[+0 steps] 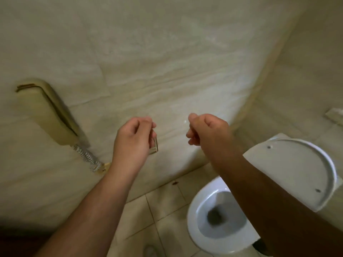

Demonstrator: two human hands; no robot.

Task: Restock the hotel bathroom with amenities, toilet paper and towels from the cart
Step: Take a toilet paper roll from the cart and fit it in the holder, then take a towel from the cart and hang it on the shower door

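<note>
My left hand is raised against the beige marble wall, its fingers pinched on the top of a small metal holder bracket fixed to that wall. The bracket shows only partly behind the fingers, and no roll hangs on it. A little to the right, at the same height, my right hand is curled into a loose fist with nothing visible in it. No toilet paper, towels or amenities are in view.
A beige wall phone with a coiled cord hangs at the left. Below right stands a white toilet with its lid raised. The floor is tiled. A pale object sits at the right edge.
</note>
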